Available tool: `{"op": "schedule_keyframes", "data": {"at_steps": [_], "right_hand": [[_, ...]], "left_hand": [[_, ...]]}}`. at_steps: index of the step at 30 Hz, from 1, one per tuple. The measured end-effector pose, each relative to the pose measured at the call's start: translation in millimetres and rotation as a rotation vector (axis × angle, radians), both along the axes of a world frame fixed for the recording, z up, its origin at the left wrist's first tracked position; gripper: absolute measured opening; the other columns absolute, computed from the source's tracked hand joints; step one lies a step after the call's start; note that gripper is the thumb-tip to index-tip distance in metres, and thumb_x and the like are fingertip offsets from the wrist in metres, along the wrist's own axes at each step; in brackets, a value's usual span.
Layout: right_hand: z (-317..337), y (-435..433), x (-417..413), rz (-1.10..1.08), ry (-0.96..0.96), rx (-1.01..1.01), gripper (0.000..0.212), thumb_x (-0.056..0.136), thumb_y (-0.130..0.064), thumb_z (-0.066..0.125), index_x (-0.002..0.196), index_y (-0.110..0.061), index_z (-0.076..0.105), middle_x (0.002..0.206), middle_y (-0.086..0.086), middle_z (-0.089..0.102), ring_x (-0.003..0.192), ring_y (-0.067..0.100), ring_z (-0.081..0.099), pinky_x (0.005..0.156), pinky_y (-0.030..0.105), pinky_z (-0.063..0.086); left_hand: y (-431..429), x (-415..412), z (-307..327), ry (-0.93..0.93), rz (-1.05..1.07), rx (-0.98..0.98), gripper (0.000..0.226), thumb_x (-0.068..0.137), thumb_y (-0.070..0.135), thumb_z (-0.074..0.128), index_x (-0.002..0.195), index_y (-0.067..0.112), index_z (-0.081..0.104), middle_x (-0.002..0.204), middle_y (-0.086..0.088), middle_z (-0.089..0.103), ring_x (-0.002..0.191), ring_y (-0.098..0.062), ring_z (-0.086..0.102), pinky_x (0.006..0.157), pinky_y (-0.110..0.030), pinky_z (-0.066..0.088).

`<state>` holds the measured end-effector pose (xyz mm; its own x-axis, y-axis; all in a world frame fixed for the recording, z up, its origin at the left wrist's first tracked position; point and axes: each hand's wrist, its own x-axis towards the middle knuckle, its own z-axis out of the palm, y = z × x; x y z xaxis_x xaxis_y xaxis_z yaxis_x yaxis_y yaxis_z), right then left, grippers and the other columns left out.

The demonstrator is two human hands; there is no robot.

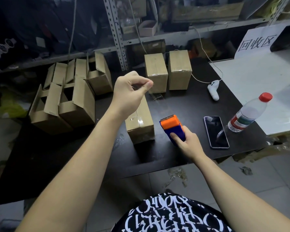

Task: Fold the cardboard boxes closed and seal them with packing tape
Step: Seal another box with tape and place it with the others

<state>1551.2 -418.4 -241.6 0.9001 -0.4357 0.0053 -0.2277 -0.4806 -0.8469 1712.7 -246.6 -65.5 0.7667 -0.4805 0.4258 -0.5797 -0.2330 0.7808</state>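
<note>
From the head view, a dark tabletop (182, 104) stands before grey metal shelving (117, 39) crowded with goods, and a white surface (261, 77) adjoins it on the right, bearing a sign (256, 41) with printed characters. The left hand (131, 92) is raised above the closed box (140, 121) in the middle of the tabletop, its fingers (148, 84) pinched together on what looks like a thin clear strip of tape, hard to make out. The right hand (186, 141) grips the orange and blue tape dispenser (172, 127), fingers wrapped round it, just right of that box. Two sealed boxes (167, 71) stand upright near the back; several open boxes (70, 96) cluster at the left. A phone (216, 132), a water bottle (249, 113) and a white controller (213, 89) lie to the right. Tape scraps litter the tiled floor (176, 176).
</note>
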Motion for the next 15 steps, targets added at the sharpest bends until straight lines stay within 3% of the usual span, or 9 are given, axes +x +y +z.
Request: {"op": "schedule_keyframes", "data": {"at_steps": [5, 10, 12, 13, 15], "right_hand": [[-8.0, -6.6, 13.2, -0.107, 0.048, 0.122, 0.037, 0.098, -0.048, 0.065, 0.080, -0.016, 0.058, 0.070, -0.005, 0.062, 0.063, 0.012, 0.054, 0.056, 0.027, 0.039], [14.7, -5.2, 30.7, -0.164, 0.053, 0.336, 0.050, 0.097, -0.043, 0.070, 0.061, -0.016, 0.049, 0.053, -0.008, 0.050, 0.050, 0.008, 0.042, 0.052, 0.025, 0.031], [13.1, -11.1, 40.6, -0.320, 0.145, 0.402, 0.048, 0.095, -0.049, 0.070, 0.068, -0.010, 0.059, 0.062, 0.001, 0.059, 0.057, 0.015, 0.054, 0.053, 0.025, 0.041], [8.9, -17.3, 42.5, -0.420, 0.225, 0.410, 0.052, 0.093, -0.055, 0.069, 0.078, -0.005, 0.065, 0.073, 0.008, 0.065, 0.067, 0.023, 0.063, 0.061, 0.030, 0.050], [-3.1, -30.2, 37.5, -0.509, 0.397, 0.203, 0.065, 0.088, -0.068, 0.064, 0.088, -0.004, 0.069, 0.089, 0.016, 0.071, 0.087, 0.036, 0.069, 0.077, 0.040, 0.056]], "left_hand": [[-5.4, -16.0, -6.2, -0.154, -0.128, 0.050, 0.006, 0.092, 0.007, 0.077, 0.096, 0.007, 0.081, 0.078, -0.002, 0.057, 0.071, -0.006, 0.052, 0.062, -0.018, 0.040], [-0.7, -22.5, -22.5, -0.150, -0.189, 0.082, 0.007, 0.092, 0.004, 0.076, 0.096, 0.004, 0.081, 0.079, -0.008, 0.057, 0.071, -0.017, 0.053, 0.060, -0.028, 0.043], [3.7, -28.5, -16.6, -0.105, -0.188, -0.011, 0.006, 0.092, 0.001, 0.074, 0.094, 0.004, 0.080, 0.080, -0.004, 0.057, 0.072, -0.013, 0.053, 0.061, -0.026, 0.041], [5.8, -30.7, -8.0, -0.085, -0.203, -0.075, 0.006, 0.093, 0.000, 0.073, 0.094, 0.003, 0.078, 0.081, -0.004, 0.056, 0.073, -0.010, 0.052, 0.062, -0.024, 0.039], [12.0, -30.7, 12.4, -0.083, -0.244, -0.136, 0.005, 0.094, -0.001, 0.072, 0.095, 0.001, 0.077, 0.082, -0.008, 0.055, 0.072, -0.008, 0.051, 0.061, -0.021, 0.038]]}}
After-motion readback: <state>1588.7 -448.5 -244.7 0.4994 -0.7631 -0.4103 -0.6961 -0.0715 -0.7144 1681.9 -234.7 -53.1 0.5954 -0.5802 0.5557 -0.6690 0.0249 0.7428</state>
